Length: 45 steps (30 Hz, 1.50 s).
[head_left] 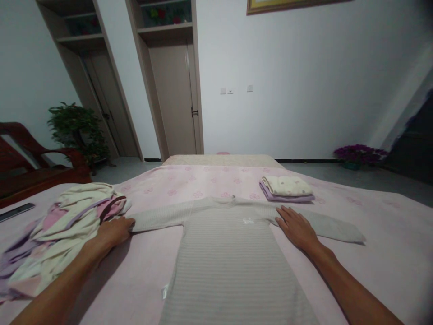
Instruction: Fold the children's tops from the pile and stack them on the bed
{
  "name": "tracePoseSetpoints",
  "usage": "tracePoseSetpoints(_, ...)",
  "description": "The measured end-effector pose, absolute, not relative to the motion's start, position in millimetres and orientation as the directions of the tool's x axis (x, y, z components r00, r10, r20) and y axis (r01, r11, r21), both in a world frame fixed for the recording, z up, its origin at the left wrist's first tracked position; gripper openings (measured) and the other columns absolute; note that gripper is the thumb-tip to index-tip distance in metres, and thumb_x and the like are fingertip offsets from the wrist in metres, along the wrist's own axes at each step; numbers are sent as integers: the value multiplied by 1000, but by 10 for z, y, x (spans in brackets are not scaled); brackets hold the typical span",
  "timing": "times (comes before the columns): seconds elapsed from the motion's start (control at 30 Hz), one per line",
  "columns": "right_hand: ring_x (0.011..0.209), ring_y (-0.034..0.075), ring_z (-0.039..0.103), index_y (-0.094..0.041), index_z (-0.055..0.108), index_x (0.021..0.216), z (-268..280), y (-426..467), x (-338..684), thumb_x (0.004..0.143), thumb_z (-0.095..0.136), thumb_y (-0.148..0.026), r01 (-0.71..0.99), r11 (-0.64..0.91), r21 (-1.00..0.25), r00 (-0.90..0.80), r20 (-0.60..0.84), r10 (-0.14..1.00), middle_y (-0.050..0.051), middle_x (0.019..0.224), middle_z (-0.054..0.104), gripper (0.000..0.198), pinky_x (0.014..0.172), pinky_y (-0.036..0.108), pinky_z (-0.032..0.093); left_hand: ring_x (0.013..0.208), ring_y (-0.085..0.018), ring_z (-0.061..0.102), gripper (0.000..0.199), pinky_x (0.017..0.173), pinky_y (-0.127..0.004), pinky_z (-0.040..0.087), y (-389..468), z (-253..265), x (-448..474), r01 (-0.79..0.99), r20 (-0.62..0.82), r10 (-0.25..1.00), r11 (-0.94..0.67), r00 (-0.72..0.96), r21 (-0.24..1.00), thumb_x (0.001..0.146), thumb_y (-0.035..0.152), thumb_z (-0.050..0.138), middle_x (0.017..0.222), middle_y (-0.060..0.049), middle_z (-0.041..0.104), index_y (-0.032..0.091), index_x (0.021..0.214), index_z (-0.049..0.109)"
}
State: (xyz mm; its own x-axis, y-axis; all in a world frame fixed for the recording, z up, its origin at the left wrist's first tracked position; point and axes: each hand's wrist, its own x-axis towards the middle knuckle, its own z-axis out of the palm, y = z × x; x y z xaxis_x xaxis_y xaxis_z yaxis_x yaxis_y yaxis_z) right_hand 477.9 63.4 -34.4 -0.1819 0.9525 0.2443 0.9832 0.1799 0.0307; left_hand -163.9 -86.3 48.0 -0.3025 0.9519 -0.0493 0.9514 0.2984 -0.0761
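Observation:
A pale grey striped long-sleeved shirt [230, 257] lies spread flat, its collar pointing away from me and both sleeves stretched out sideways. My left hand [117, 232] is closed on the cuff at the end of the left-side sleeve. On the other sleeve, close to the shoulder, my right hand [297, 228] rests flat with its fingers stretched out. The shirt's lower edge runs out of view at the bottom. Just beyond my left hand is a loose heap of clothes [74, 221] in cream, pink and purple.
Folded cream and purple clothes [287, 187] are stacked at the right back of the pink flowered cover [209, 180]. A phone [16, 211] lies at the far left, near a wooden chair [43, 158]. Doors, a plant and purple flowers [359, 154] stand farther off.

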Motion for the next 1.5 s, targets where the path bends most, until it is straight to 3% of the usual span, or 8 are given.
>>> tracePoseSetpoints(0.17,145,28,33,-21,47,146,-331,620,4754,100,27,-46,985,170,29,-172,244,954,7,157,40,57,117,50,26,104,-34,67,41,81,-41,50,-682,624,-1260,967,-84,964,247,-252,-67,84,23,45,120,-13,70,25,115,71)
tracePoseSetpoints(0.43,145,28,34,-21,47,147,-259,525,4705,101,29,-44,985,170,24,-170,246,954,7,157,40,54,117,48,25,114,-25,63,35,96,-32,46,-21,507,-224,966,60,994,77,-95,246,89,31,46,120,-5,72,26,110,74)
tracePoseSetpoints(0.67,114,25,62,-23,68,118,178,558,4525,103,29,-39,969,234,-84,-198,306,931,8,125,68,45,95,34,43,117,-27,62,43,94,-36,47,518,316,271,956,97,985,113,-144,272,93,32,40,129,-14,66,18,123,67)
tracePoseSetpoints(0.8,107,23,63,-22,69,113,450,840,4173,104,31,-36,951,294,-99,-256,284,924,8,116,71,42,87,29,41,112,-34,62,42,89,-42,48,713,234,431,951,84,975,180,-206,251,90,39,47,124,-20,64,16,115,70)
tracePoseSetpoints(1.03,103,24,61,-20,73,99,386,1282,3696,92,58,-40,948,282,-148,-260,153,953,10,108,70,26,77,29,38,107,-32,63,24,83,-37,46,829,239,446,938,57,968,221,-244,267,82,34,57,113,-15,69,20,98,69)
tracePoseSetpoints(1.13,100,22,60,-20,71,93,323,1303,3670,88,62,-35,936,303,-177,-282,135,950,8,102,70,18,76,28,36,102,-26,64,24,85,-33,44,809,240,428,939,80,974,179,-211,294,86,33,54,107,-9,72,22,105,65)
tracePoseSetpoints(1.3,97,20,61,-21,64,109,320,1330,3736,93,53,-33,918,312,-245,-301,83,950,6,105,71,23,75,27,36,97,-22,66,42,80,-28,44,856,184,392,922,69,984,128,-164,365,82,33,60,112,-7,72,23,123,59)
tracePoseSetpoints(1.5,94,21,63,-15,69,103,363,1572,3776,100,38,-41,893,330,-307,-372,-87,924,13,109,71,41,76,28,40,76,-20,65,30,63,-25,40,1009,190,325,897,-18,998,69,-67,437,83,45,60,84,-5,74,18,87,72)
